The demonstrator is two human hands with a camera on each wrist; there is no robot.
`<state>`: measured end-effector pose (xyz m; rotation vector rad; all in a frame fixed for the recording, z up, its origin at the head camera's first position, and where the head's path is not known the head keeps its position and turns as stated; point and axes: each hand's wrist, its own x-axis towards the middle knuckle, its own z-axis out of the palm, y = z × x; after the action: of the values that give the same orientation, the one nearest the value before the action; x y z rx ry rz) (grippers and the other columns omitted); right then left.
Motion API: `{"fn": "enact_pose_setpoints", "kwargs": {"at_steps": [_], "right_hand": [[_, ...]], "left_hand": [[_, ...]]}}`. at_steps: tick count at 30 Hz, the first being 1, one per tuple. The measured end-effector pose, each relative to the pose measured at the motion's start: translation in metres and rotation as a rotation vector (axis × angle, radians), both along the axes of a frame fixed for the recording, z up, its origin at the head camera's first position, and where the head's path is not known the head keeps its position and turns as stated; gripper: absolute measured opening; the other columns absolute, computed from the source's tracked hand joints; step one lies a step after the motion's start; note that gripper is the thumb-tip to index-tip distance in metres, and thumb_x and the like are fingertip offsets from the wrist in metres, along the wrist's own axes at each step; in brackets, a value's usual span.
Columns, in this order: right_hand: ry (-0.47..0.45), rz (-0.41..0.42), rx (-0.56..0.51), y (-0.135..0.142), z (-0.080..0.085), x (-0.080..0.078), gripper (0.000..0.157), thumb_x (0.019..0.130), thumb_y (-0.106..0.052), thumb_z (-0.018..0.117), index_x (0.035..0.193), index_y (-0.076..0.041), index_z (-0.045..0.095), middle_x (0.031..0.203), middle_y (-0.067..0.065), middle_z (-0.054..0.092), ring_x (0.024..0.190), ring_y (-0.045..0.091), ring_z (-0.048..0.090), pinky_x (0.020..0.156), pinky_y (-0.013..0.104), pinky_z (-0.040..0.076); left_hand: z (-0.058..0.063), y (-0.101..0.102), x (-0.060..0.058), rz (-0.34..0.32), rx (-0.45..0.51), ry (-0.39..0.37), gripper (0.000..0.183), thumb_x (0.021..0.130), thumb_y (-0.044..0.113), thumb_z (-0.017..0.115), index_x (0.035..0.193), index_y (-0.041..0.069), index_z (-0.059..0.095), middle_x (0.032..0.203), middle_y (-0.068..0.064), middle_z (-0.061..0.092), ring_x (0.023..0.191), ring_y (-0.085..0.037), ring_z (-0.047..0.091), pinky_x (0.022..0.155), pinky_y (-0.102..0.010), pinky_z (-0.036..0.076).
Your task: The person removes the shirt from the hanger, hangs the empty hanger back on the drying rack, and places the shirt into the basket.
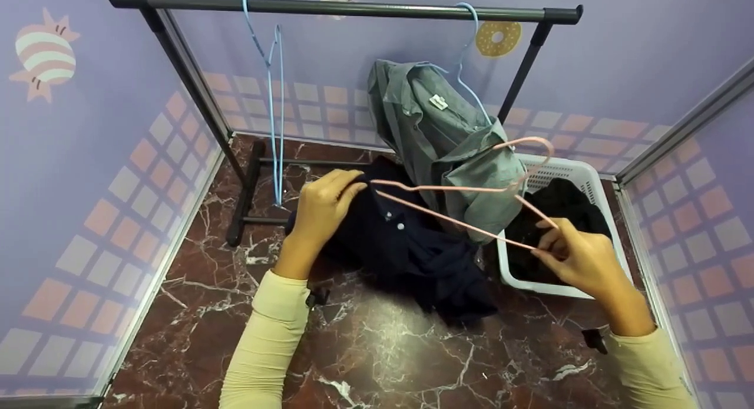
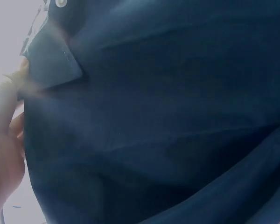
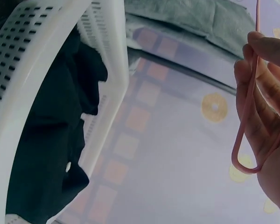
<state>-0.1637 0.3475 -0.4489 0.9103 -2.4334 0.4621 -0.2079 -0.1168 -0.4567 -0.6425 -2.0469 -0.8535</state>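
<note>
My left hand pinches a navy buttoned shirt near its collar, and the cloth droops below toward the floor. In the left wrist view the thumb lies against the pointed collar, with the shirt filling most of the picture. By its lower right corner, my right hand grips a pink clothes hanger. The hanger's far end reaches the shirt's neck opening beside my left fingers; whether its tip is inside the cloth is hard to tell. The right wrist view has the hanger's rounded end against my palm.
Behind stands a dark clothes rack. A bare blue hanger hangs at its left, and a grey-green shirt hangs lopsided from another at the right. A white basket with dark clothes sits at right. Walls enclose both sides.
</note>
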Motion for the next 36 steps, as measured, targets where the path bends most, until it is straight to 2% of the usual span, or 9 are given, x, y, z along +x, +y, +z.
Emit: {"fn": "enact_pose_setpoints", "kwargs": {"at_steps": [7,12,16,18,20,23,25,30,36], "right_hand": [[0.004,-0.046,-0.033,0.004,-0.001,0.001,0.052,0.068,-0.005,0.094,0.112,-0.005,0.066,0.077,-0.008,0.074,0.058,0.007,0.067,0.054,0.018,0.053],[-0.007,-0.057,-0.052,0.000,-0.004,0.002,0.053,0.069,-0.006,0.095,0.113,-0.006,0.066,0.079,-0.008,0.075,0.059,0.008,0.068,0.055,0.020,0.054],[-0.006,-0.045,-0.043,-0.003,-0.007,0.002,0.053,0.069,-0.006,0.095,0.114,-0.006,0.066,0.080,-0.009,0.075,0.059,0.007,0.067,0.056,0.021,0.055],[-0.006,-0.039,-0.041,-0.005,-0.008,0.002,0.053,0.070,-0.006,0.095,0.114,-0.006,0.066,0.080,-0.008,0.075,0.060,0.007,0.067,0.056,0.021,0.055],[-0.009,-0.034,-0.042,-0.006,-0.009,0.002,0.054,0.069,-0.006,0.095,0.115,-0.006,0.066,0.080,-0.008,0.075,0.060,0.008,0.068,0.056,0.021,0.055],[-0.017,-0.030,-0.038,-0.008,-0.010,0.001,0.055,0.069,-0.004,0.095,0.115,-0.005,0.066,0.081,-0.007,0.075,0.060,0.007,0.068,0.056,0.020,0.055],[-0.021,-0.033,-0.033,-0.009,-0.011,0.001,0.055,0.068,-0.004,0.095,0.115,-0.005,0.066,0.081,-0.006,0.075,0.060,0.007,0.068,0.056,0.020,0.055],[-0.031,-0.023,-0.023,-0.011,-0.016,-0.001,0.055,0.069,-0.004,0.094,0.115,-0.005,0.065,0.080,-0.006,0.075,0.060,0.008,0.068,0.055,0.023,0.055],[-0.022,-0.003,-0.019,-0.017,-0.023,-0.003,0.052,0.071,-0.007,0.093,0.115,-0.006,0.065,0.080,-0.008,0.075,0.061,0.007,0.068,0.055,0.024,0.054]], "left_hand": [[-0.016,0.008,0.002,0.097,0.026,-0.074,0.023,0.094,0.023,0.075,0.105,0.003,0.079,0.096,-0.009,0.079,0.087,-0.026,0.077,0.077,-0.040,0.063],[-0.034,0.038,0.001,0.159,0.081,-0.102,0.019,0.093,0.019,0.077,0.106,0.005,0.078,0.101,-0.007,0.078,0.094,-0.024,0.076,0.082,-0.038,0.063],[-0.055,0.065,0.002,0.154,0.075,-0.134,0.020,0.095,0.019,0.075,0.109,0.006,0.078,0.113,-0.007,0.076,0.107,-0.023,0.073,0.095,-0.036,0.059],[-0.067,0.077,0.004,0.161,0.051,-0.165,0.020,0.096,0.020,0.074,0.112,0.008,0.077,0.122,-0.007,0.074,0.118,-0.027,0.069,0.105,-0.043,0.055],[-0.077,0.087,0.006,0.189,0.023,-0.204,0.022,0.097,0.023,0.072,0.114,0.010,0.076,0.132,-0.007,0.071,0.128,-0.033,0.063,0.112,-0.058,0.047],[-0.091,0.100,0.011,0.248,-0.028,-0.305,0.028,0.099,0.029,0.068,0.121,0.013,0.072,0.142,-0.008,0.064,0.137,-0.043,0.054,0.111,-0.076,0.036],[-0.099,0.107,0.012,0.262,-0.052,-0.397,0.035,0.100,0.033,0.066,0.128,0.012,0.067,0.148,-0.012,0.058,0.139,-0.047,0.050,0.111,-0.080,0.032],[-0.118,0.124,0.015,0.206,-0.101,-0.606,0.058,0.102,0.038,0.061,0.148,0.005,0.047,0.159,-0.023,0.043,0.147,-0.049,0.039,0.116,-0.075,0.030],[-0.141,0.140,0.022,0.113,-0.274,-0.692,0.076,0.104,0.049,0.053,0.159,0.002,0.031,0.167,-0.024,0.028,0.156,-0.047,0.022,0.122,-0.070,0.022]]}}
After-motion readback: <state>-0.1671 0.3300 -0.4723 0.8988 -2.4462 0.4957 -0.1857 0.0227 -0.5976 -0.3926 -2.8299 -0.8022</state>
